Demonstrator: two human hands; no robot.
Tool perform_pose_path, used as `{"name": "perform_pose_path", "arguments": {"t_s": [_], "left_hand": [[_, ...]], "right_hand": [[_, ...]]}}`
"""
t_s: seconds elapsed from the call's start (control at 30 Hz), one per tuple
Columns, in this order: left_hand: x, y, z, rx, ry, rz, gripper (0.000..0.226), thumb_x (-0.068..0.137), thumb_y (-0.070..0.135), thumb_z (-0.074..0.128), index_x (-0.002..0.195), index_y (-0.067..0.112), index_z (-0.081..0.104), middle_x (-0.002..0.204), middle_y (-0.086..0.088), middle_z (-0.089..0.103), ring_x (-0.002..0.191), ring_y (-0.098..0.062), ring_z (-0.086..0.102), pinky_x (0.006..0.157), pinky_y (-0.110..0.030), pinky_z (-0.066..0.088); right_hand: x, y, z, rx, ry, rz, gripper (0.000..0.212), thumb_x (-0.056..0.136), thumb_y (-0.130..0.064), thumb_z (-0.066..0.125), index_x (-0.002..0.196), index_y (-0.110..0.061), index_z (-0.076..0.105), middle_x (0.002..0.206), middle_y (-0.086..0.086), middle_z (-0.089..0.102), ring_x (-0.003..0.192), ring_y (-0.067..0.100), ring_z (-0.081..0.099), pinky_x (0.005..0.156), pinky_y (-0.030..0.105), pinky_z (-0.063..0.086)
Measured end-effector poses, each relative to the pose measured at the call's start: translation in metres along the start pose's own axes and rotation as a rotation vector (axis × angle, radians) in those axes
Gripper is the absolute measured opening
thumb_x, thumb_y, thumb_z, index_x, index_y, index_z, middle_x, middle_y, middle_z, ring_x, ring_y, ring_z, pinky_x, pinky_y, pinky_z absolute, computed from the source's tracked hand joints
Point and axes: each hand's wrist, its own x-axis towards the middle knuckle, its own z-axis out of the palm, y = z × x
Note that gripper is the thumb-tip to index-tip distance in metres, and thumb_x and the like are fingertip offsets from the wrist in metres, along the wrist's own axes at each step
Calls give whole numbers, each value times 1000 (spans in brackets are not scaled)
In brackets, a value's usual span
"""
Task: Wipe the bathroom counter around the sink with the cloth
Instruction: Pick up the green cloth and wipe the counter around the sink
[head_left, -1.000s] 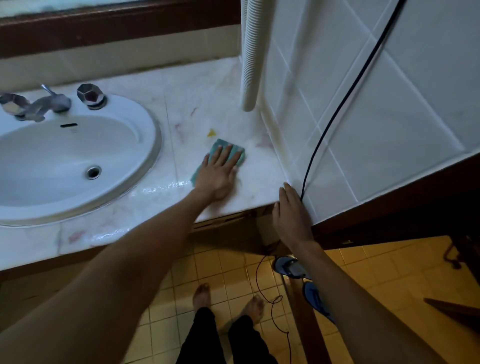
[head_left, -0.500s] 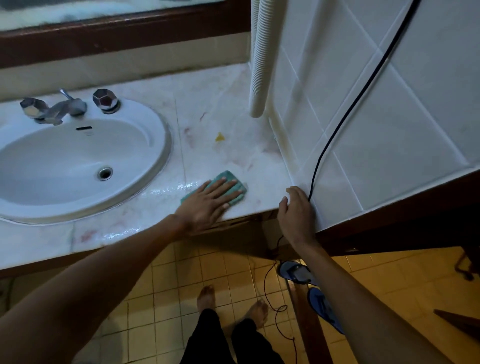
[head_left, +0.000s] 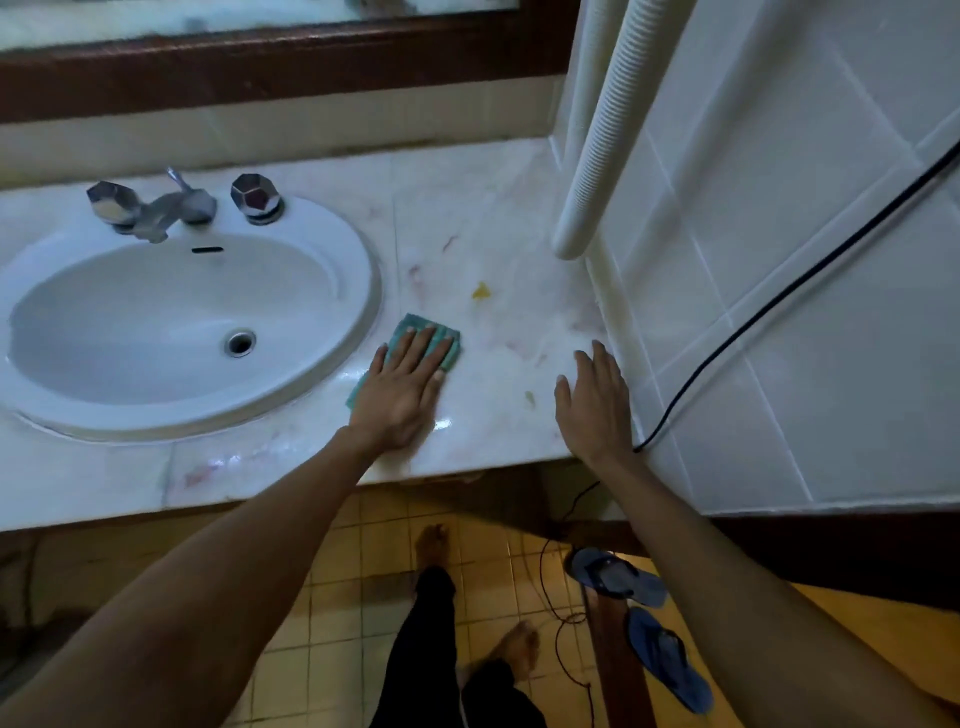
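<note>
My left hand (head_left: 402, 389) lies flat on a folded teal cloth (head_left: 410, 327), pressing it onto the pale marble counter (head_left: 488, 218) just right of the white oval sink (head_left: 358, 249). Only the cloth's far end and left edge show past my fingers. My right hand (head_left: 595, 400) rests flat and empty on the counter near the tiled wall, fingers slightly spread. A small yellow scrap (head_left: 480, 291) and faint reddish stains lie on the counter beyond the cloth. The counter near my left wrist looks wet and shiny.
A chrome tap with two knobs (head_left: 179, 205) stands behind the basin. A white ribbed hose (head_left: 597, 156) hangs by the tiled wall (head_left: 779, 208), and a black cable (head_left: 779, 296) runs down it. Blue flip-flops (head_left: 644, 623) and my bare feet are on the yellow floor tiles.
My left hand slid the cloth from the counter's front edge back and left, next to the sink rim. My right hand moved from the counter's corner edge up onto the surface.
</note>
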Motion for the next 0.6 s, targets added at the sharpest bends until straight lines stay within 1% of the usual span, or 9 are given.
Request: {"name": "perform_pose_path", "arguments": {"t_s": [0.13,0.23,0.3,0.37,0.43,0.47,0.53,0.57,0.6], "left_hand": [[77,17,-4,7,95,-149,55,108,40,18,162,32,8,170,3,5,157,-22,1,126,-47,2],[137,42,0,-41,88,-226,57,108,37,19,162,25,7,170,-2,6,157,-26,2,125,-49,1],[158,67,7,-69,70,-205,58,107,39,17,162,24,7,170,-3,6,157,-28,1,125,-50,1],[154,91,15,-55,13,-50,58,107,41,16,162,25,8,170,-2,5,157,-26,-2,126,-50,1],[133,93,17,-15,-86,191,57,107,43,15,162,30,7,170,0,4,157,-23,-4,126,-51,3],[121,83,15,26,-131,319,56,108,44,15,161,32,6,170,2,3,157,-21,-4,126,-49,1],[103,45,6,94,-186,527,54,109,45,15,161,37,6,169,8,1,156,-16,-6,126,-40,-5],[101,24,-2,126,-198,580,53,109,45,15,160,39,7,169,10,0,156,-14,-6,125,-37,-5],[104,6,-11,156,-188,588,53,108,46,14,160,40,8,169,11,2,156,-13,-5,125,-36,-2]], "right_hand": [[23,-3,0,1,4,29,49,101,-30,44,143,-5,42,158,15,30,145,30,28,117,46,29],[32,0,-2,13,36,44,48,100,-29,47,141,-5,45,156,15,35,143,31,32,116,44,31],[36,2,-1,40,54,55,47,100,-27,47,140,-3,46,154,15,37,142,30,33,117,41,31],[39,3,-1,55,52,61,47,100,-25,47,140,-2,46,153,16,38,141,30,34,117,41,31],[41,2,-3,59,49,66,47,100,-24,46,141,-1,45,153,16,38,140,30,35,116,40,31],[41,1,-4,56,45,63,46,100,-24,46,141,-2,45,153,16,38,140,29,35,116,40,32],[40,2,-6,47,40,61,46,100,-23,46,142,-3,45,154,14,38,140,28,35,115,40,33],[40,2,-8,43,36,60,46,100,-24,46,142,-3,45,154,14,38,140,27,35,115,39,32],[40,3,-8,42,25,56,47,100,-23,47,142,-4,44,155,13,37,141,27,34,116,38,32]]}}
